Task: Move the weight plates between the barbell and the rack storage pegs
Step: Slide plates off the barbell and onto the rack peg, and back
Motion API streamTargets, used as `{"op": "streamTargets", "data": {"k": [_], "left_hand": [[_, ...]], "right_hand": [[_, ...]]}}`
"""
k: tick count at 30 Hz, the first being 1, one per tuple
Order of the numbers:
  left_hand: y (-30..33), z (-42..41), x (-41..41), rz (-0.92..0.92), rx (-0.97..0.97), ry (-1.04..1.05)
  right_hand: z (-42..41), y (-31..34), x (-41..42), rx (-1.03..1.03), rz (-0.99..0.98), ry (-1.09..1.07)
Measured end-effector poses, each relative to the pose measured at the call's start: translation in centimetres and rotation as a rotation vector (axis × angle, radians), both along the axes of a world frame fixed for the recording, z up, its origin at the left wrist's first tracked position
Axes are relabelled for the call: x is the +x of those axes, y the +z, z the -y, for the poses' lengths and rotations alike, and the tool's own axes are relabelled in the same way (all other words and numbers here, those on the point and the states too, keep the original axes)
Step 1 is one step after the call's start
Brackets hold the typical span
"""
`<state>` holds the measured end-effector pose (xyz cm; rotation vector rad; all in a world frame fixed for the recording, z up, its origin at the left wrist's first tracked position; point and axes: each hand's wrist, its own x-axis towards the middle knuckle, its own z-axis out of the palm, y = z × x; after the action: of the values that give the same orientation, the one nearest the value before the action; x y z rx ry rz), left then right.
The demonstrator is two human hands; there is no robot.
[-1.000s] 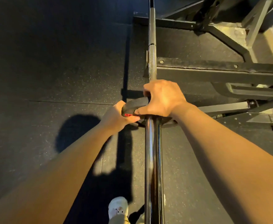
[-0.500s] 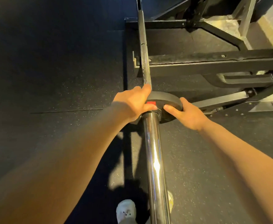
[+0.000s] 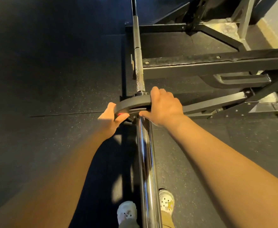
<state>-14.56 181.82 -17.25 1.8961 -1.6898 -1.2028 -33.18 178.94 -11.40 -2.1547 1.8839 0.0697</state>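
Observation:
A small black weight plate (image 3: 132, 102) with a red mark sits on the chrome barbell sleeve (image 3: 147, 170), close to the collar. My left hand (image 3: 111, 119) grips the plate's left rim, thumb on the near face. The plate's upper right rim is held by my right hand (image 3: 163, 107), whose fingers curl over the top edge while the thumb lies by the sleeve. Beyond the plate the knurled bar shaft (image 3: 138, 69) runs away from me.
The black steel rack frame (image 3: 217, 63) with its base beams and a handle stands to the right and behind. Dark rubber flooring (image 3: 52, 79) spreads to the left. My two shoes (image 3: 126, 213) stand under the sleeve's near end.
The left hand dropped from the plate's top to its left rim. My right hand rose from the plate's right side and now curls over the top edge.

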Motion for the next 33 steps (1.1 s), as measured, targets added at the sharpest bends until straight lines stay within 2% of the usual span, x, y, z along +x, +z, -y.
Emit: {"op": "streamTargets", "data": {"k": [3,6,11,14,17,23,28,30,33], "left_hand": [[0.6,0.0,-0.4,-0.013,0.006,0.029],[1.5,0.0,-0.8,0.033,-0.012,0.017],[4.4,0.8,-1.9,0.364,-0.125,-0.191],[4.7,-0.6,-2.6,0.408,-0.228,-0.212],[4.1,-2.4,-2.7,0.307,-0.211,-0.13],[2.4,-5.3,-1.0,0.029,-0.029,0.017],[2.1,-5.3,0.2,0.024,0.151,0.056],[2.1,-5.3,0.2,0.025,0.175,0.065],[2.4,-5.2,0.1,0.031,0.132,0.059]], "right_hand": [[-0.3,0.0,-0.2,0.002,-0.011,0.007],[-0.2,-0.1,-1.4,0.031,0.138,-0.022],[-1.6,-1.7,-3.8,0.165,0.461,-0.196],[-3.9,-2.8,-4.6,0.239,0.532,-0.285],[-4.5,-2.0,-4.2,0.237,0.45,-0.242],[-4.6,0.4,-1.6,0.14,0.08,-0.055],[-4.6,1.1,1.7,0.093,-0.194,0.045],[-4.8,1.1,2.1,0.09,-0.177,0.026],[-4.7,0.8,0.8,0.15,0.023,-0.038]]}}
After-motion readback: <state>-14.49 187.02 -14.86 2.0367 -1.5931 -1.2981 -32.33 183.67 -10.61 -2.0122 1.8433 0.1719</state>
